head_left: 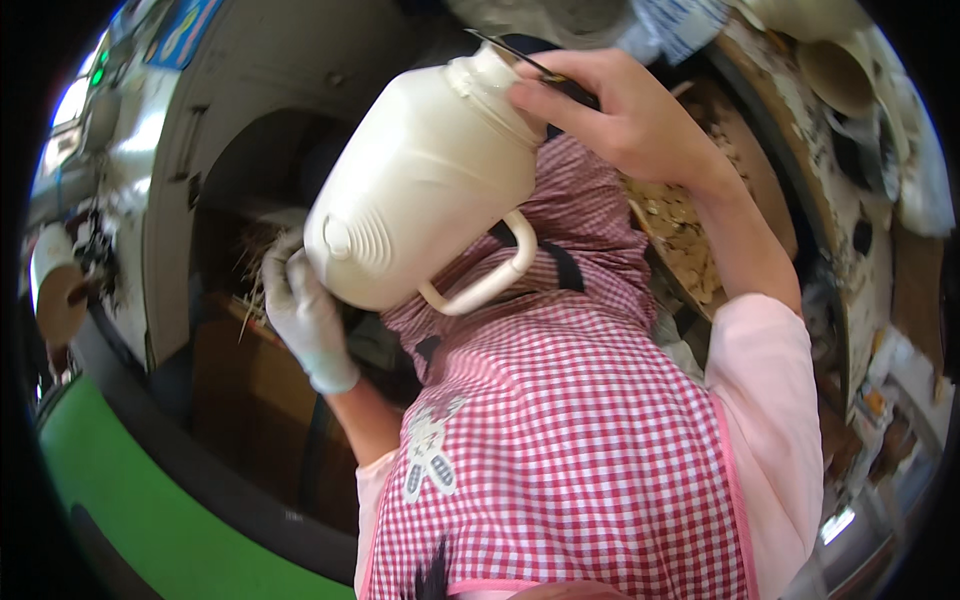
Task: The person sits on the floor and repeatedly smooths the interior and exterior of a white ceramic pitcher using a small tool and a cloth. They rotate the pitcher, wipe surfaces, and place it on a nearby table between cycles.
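A cream-white plastic jug [420, 170] lies tilted over my lap, its neck toward the upper right and its loop handle [490, 288] facing me. Concentric ridges mark one lower corner. My left hand [308, 312], in a pale glove, grips the jug's bottom end; part of its fingers is hidden behind the jug. My bare right hand [632, 112] is closed on a thin dark-handled knife [515, 52] beside the neck. The blade extends to the left past the mouth, and the fingers are close against the neck.
To the right, a container holds many flat, tan scraps [682, 228], beside a worn, cluttered bench [820, 190]. Thin straw-coloured strands [258, 255] hang in a dark opening behind my left hand. A green surface [170, 500] lies at lower left. My checked apron [570, 430] covers my lap.
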A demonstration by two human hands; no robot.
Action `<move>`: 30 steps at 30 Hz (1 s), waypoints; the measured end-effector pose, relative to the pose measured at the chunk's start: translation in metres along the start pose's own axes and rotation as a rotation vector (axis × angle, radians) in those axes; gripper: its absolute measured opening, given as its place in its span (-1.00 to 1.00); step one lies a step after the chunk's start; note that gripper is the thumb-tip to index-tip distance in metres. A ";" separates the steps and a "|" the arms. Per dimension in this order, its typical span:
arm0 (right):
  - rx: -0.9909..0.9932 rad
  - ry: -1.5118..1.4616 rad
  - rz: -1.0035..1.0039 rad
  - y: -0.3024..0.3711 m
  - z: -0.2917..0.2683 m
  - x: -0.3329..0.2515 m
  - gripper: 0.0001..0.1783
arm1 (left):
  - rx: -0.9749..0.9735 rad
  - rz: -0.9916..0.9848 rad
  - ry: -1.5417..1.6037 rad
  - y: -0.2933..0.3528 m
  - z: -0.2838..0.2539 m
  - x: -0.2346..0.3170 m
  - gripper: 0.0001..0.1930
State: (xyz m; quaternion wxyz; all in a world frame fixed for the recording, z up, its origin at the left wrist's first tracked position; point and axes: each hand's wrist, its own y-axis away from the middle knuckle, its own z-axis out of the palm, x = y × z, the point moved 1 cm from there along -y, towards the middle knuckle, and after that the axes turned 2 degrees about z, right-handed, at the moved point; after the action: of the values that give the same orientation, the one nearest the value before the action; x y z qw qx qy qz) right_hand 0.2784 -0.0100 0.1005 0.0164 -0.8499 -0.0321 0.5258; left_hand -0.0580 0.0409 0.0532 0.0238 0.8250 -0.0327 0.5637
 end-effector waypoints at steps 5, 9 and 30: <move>0.030 -0.003 -0.185 0.022 -0.010 0.030 -0.64 | -0.391 -0.132 0.404 0.017 0.026 -0.060 -0.45; 0.491 0.002 -0.120 0.065 -0.054 0.082 -0.68 | -0.140 0.039 0.340 0.030 0.025 -0.062 -0.47; 0.500 -0.605 0.592 0.126 -0.003 0.130 -0.67 | -0.203 -0.708 1.265 0.041 0.090 -0.032 -0.54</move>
State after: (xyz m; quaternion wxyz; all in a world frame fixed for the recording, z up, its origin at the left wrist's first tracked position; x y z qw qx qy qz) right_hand 0.3436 -0.1264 -0.0218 0.0597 -0.6019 0.3345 0.7227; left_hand 0.0110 -0.0055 -0.0093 0.2952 0.2967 0.2037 0.8851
